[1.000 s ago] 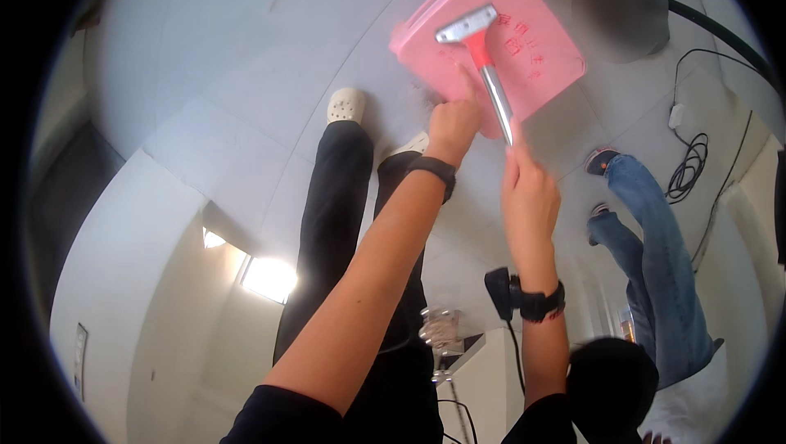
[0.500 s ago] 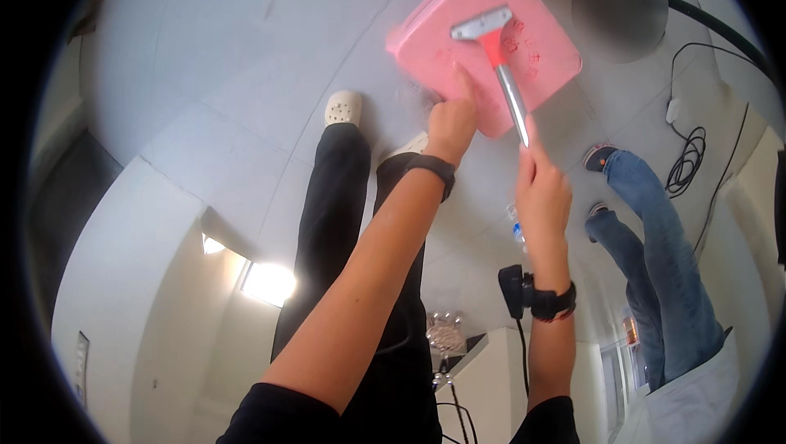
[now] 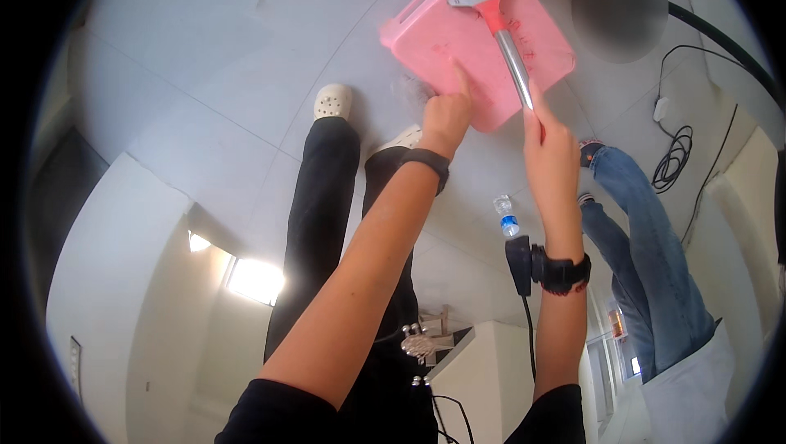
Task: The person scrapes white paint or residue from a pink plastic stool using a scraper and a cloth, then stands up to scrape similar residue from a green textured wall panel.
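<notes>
My right hand (image 3: pixel 552 145) is closed round the metal handle of a scraper (image 3: pixel 509 55) with a red neck and a wide silvery head. The scraper head lies over the upper part of a pink plastic box (image 3: pixel 540 27) with red marks on its face. At the near edge of the box is my left hand (image 3: pixel 447 123), its index finger stretched out against the pink face and the other fingers curled. No tool shows in the left hand. Whether the scraper head touches the box or hovers just above it, I cannot tell.
A plastic bottle (image 3: pixel 508 219) with a blue label is near my right wrist. Another person's jeans-clad legs (image 3: pixel 647 239) are at the right, below a coiled black cable (image 3: pixel 673 162). A blurred grey round object (image 3: pixel 618 6) is at upper right. My pale clog (image 3: pixel 333 103) rests on the grey floor.
The scraper head has shifted slightly up and left over the pink box. My left finger stays on the face. The bottle shows more fully now as the view shifts.
</notes>
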Tool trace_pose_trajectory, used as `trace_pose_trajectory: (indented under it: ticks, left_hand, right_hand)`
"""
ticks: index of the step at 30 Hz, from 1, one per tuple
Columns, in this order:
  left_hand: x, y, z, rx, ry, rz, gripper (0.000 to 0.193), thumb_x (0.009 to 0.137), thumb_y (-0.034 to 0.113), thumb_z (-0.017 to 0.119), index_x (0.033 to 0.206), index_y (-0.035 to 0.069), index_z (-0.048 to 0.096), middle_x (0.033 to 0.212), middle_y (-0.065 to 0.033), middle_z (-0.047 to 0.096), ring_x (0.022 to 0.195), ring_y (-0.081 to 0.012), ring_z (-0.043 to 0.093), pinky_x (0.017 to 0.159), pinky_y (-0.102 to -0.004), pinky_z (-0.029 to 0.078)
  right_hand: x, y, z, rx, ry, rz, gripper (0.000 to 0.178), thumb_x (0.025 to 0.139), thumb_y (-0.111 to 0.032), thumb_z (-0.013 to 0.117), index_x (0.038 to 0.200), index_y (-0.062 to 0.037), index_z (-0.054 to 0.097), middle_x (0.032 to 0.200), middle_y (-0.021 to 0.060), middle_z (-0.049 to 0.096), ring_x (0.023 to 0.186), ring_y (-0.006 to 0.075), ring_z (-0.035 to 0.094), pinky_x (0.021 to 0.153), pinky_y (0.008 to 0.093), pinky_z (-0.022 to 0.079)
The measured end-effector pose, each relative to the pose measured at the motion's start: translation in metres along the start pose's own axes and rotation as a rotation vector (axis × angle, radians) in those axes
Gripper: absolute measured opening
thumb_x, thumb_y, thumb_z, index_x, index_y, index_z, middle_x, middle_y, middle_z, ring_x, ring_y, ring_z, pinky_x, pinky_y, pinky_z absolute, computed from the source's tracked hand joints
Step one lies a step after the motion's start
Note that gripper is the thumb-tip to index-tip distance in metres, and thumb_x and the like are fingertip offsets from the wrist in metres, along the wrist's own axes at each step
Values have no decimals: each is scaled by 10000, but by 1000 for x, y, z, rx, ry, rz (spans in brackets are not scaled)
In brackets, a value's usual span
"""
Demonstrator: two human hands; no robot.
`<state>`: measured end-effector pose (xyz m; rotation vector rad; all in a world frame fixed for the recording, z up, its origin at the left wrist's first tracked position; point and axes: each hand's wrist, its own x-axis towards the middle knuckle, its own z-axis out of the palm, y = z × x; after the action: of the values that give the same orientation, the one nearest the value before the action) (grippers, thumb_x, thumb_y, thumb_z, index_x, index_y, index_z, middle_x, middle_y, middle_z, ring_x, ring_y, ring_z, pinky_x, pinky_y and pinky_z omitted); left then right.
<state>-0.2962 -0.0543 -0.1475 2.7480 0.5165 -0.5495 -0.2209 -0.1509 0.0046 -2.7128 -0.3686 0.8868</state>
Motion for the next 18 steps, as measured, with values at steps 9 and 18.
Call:
trace_pose_trajectory:
  ticks: [9, 18]
  left_hand:
    - [-1, 6, -3, -50, -78, -3, 722, 760, 84, 525, 1313, -190, 150, 543, -43, 592, 448, -170, 587, 411, -263, 451]
    - [-6, 10, -2, -81, -19, -3, 726, 728, 38, 527, 1306, -199, 157, 511, -44, 571, 435, -174, 579, 410, -264, 444]
  right_hand:
    - [-2, -15, -20, 43, -70, 52, 368, 885, -158, 458, 1250, -156, 506, 696, 238, 542, 672, 422, 538, 585, 447, 423]
    - [-23, 2, -11, 23, -98, 93, 403, 891, -192, 452, 1294, -195, 459, 701, 231, 557, 666, 421, 542, 584, 451, 430]
